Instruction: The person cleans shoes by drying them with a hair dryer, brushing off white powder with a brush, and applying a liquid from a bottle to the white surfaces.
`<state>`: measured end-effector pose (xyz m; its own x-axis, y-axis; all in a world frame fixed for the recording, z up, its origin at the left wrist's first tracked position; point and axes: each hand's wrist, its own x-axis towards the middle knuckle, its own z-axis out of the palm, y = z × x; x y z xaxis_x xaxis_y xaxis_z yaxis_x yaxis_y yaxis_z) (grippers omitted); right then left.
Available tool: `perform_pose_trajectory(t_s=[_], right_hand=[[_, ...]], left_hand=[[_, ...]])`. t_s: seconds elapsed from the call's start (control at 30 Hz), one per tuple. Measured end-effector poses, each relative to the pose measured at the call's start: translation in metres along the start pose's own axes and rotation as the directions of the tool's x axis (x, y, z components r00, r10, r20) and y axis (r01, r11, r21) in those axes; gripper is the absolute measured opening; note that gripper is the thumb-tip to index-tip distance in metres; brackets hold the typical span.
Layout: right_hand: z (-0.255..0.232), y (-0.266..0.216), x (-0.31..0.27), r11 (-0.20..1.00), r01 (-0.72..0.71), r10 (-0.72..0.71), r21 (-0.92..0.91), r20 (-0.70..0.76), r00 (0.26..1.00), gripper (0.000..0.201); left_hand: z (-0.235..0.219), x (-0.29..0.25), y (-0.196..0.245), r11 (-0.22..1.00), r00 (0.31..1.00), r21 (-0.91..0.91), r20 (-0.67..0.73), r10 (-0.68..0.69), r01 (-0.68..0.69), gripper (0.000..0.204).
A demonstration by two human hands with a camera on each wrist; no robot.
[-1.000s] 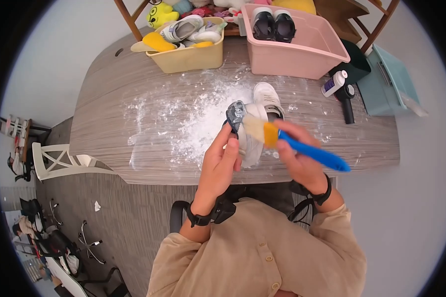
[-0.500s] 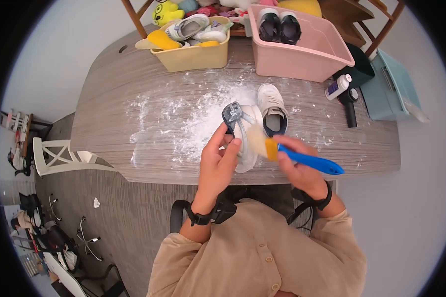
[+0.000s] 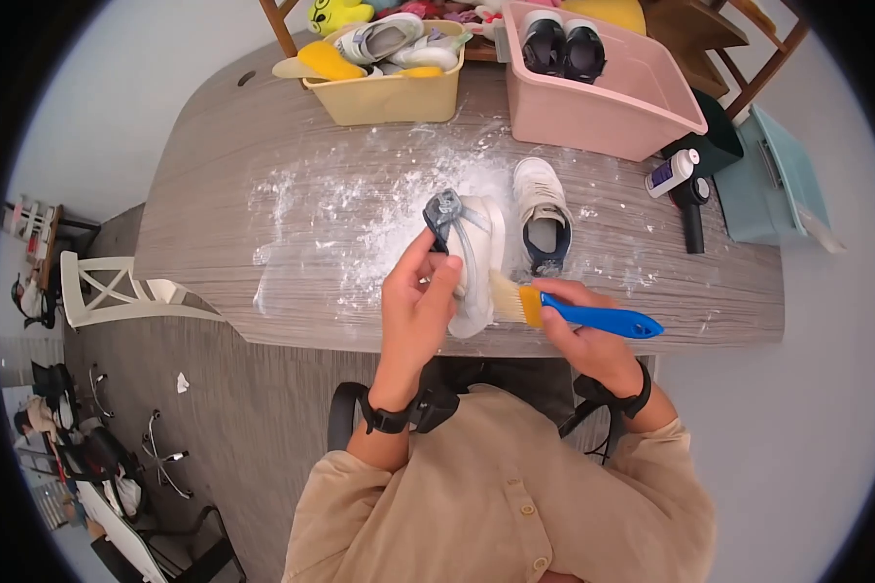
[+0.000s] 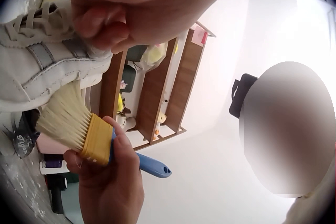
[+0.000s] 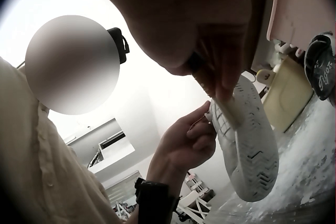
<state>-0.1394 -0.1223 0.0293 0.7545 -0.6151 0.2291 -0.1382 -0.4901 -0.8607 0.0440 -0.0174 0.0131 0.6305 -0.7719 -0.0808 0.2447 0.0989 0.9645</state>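
My left hand (image 3: 413, 306) grips a white sneaker (image 3: 472, 257) by its dark-lined heel and tongue end, lifted above the table and turned on its side. The sneaker has grey stripes, and its patterned sole (image 5: 257, 150) faces the right wrist camera. In my right hand (image 3: 593, 340) is a paint brush (image 3: 603, 318) with a blue handle, a yellow band and pale bristles (image 4: 65, 116). The bristles lie against the sole's edge. The matching sneaker (image 3: 542, 209) stands on the table just beyond, its toe pointing away.
White powder (image 3: 389, 209) is scattered over the wooden table (image 3: 214, 194). At the back are a yellow bin (image 3: 389, 102) of shoes and a pink bin (image 3: 603, 117) with dark shoes on its rim. A white bottle (image 3: 673, 173) and a black handheld device (image 3: 692, 214) lie at right.
The held sneaker has moved left, away from the standing one, and turned its side upward. The brush has slid from near the heel down along the sole's edge toward my body.
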Motion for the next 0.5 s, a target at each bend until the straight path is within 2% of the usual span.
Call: perform_pose_trajectory(t_s=[0.1,0.2,0.23,0.33,0.43,0.5], right_hand=[[-0.007,-0.009,0.006,1.0,0.011,-0.01,0.008,-0.141,0.99,0.03],[-0.01,-0.012,0.025,0.985,0.056,-0.009,0.162,-0.277,0.961,0.031],[-0.009,-0.014,0.028,0.988,0.07,-0.031,0.134,-0.277,0.96,0.031],[-0.005,-0.011,0.016,0.999,0.017,-0.022,-0.027,-0.177,0.984,0.031],[0.003,-0.002,-0.005,0.999,-0.024,0.025,-0.022,0.03,0.999,0.031],[0.002,-0.001,-0.008,0.999,-0.024,0.028,-0.036,0.092,0.995,0.031]], left_hand=[[0.003,0.001,0.005,0.998,0.998,0.011,0.007,-0.062,0.062,0.05],[0.011,-0.001,0.004,0.999,0.998,-0.031,0.054,-0.041,0.043,0.051],[0.011,-0.001,0.005,0.998,0.997,-0.039,0.058,-0.047,0.049,0.051],[0.006,0.0,0.008,0.996,0.997,-0.06,0.045,-0.057,0.06,0.052],[-0.001,0.004,0.006,0.995,0.997,-0.066,-0.01,-0.072,0.071,0.052],[0.0,0.006,0.004,0.995,0.995,-0.066,-0.063,-0.074,0.07,0.051]])
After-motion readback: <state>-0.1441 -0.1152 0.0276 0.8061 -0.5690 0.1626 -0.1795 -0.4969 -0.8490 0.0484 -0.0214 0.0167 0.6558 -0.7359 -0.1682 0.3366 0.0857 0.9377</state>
